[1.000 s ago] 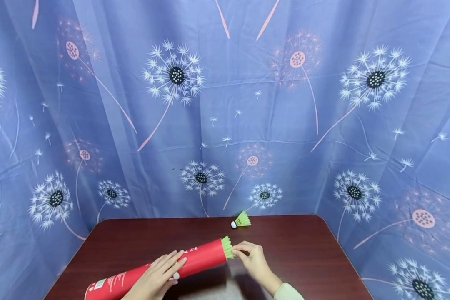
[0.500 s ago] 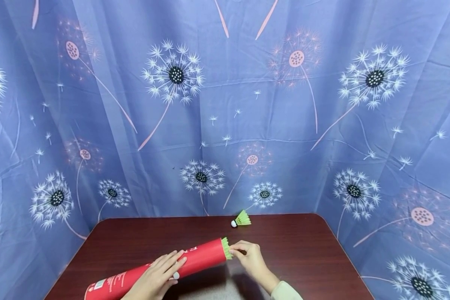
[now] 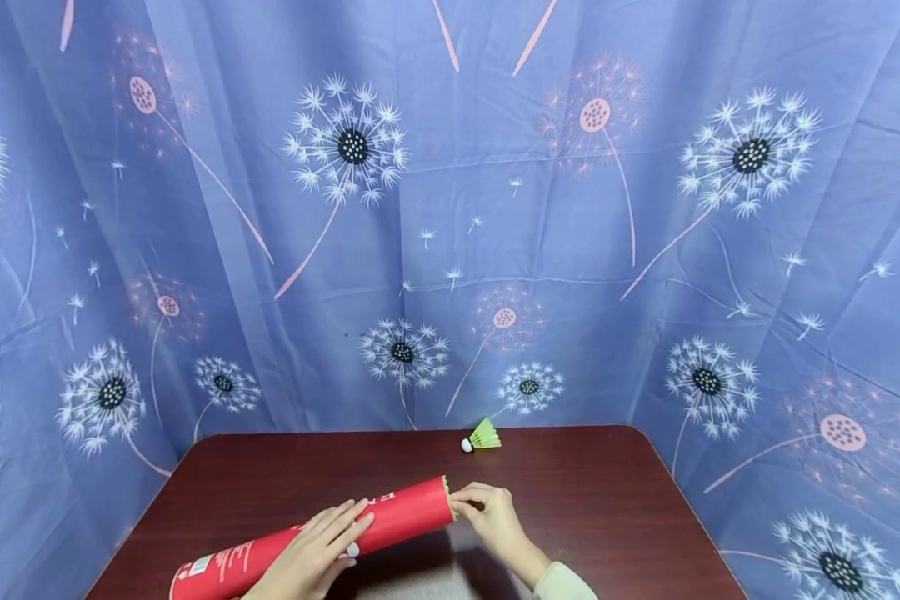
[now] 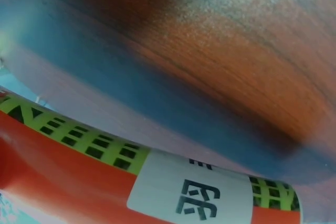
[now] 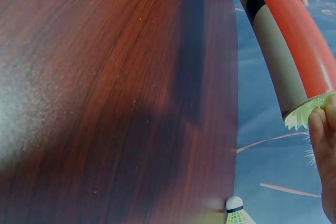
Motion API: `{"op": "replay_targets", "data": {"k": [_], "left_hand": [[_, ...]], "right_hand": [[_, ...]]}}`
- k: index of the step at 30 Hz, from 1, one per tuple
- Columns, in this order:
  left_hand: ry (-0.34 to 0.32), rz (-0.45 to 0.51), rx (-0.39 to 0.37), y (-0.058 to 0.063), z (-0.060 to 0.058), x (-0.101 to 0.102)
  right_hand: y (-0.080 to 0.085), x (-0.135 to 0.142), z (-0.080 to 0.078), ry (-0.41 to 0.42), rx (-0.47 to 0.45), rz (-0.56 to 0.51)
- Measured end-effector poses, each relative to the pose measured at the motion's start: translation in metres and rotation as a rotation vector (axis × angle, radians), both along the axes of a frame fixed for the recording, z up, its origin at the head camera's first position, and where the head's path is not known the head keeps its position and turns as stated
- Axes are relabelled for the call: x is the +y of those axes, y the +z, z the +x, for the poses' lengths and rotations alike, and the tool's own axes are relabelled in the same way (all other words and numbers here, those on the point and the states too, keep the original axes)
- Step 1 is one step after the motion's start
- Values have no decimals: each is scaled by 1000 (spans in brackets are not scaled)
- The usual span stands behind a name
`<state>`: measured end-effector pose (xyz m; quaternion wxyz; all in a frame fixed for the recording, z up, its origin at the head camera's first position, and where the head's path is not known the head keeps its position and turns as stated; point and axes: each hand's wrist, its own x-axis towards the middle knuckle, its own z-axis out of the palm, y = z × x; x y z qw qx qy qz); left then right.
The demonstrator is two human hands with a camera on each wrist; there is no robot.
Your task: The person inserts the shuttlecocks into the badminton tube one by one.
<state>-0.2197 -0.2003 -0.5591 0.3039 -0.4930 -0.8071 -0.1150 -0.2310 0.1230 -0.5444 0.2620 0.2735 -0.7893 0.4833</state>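
Observation:
A long red shuttlecock tube (image 3: 414,510) is held slanted above the table, its mouth toward the right. My left hand (image 3: 319,550) grips it around the middle, fingers laid over the top and thumb low on the near side. At the mouth, my right hand (image 3: 497,518) pinches a yellow-green shuttlecock (image 5: 299,117) by the skirt. Only the skirt's rim shows there; the rest is hidden inside the tube. In the left wrist view the tube's printed side (image 4: 68,169) fills the lower part, and no fingers are clearly visible.
Another yellow-green shuttlecock (image 3: 484,435) with a white head lies on its side near the far edge of the dark red-brown table (image 3: 585,500). A blue dandelion-print curtain (image 3: 457,208) hangs around the back and both sides.
The pinched shuttlecock has slid deeper into the tube, its skirt now nearly level with the mouth. My right hand has moved slightly left with it. The left hand and tube have stayed put.

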Motion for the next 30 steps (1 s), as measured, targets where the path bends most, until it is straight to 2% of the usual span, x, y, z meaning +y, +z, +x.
{"op": "replay_targets", "data": {"k": [6,15,21,23,27,30], "left_hand": [[-1,3,6,2,0,0],[8,1,23,0,1,-2],[4,-2,10,-2,1,-3],[-2,3,9,-2,2,-4],[2,7,-3,0,1,-4],[10,6,-7,1,1,-5]], "right_hand": [[1,-3,0,16,5,-12],[-1,-4,4,76,-73,-21],[1,4,1,237,-95,-37],[4,7,0,264,-87,-34],[17,14,-1,239,-85,-32],[28,23,-4,190,-125,-47]]}}
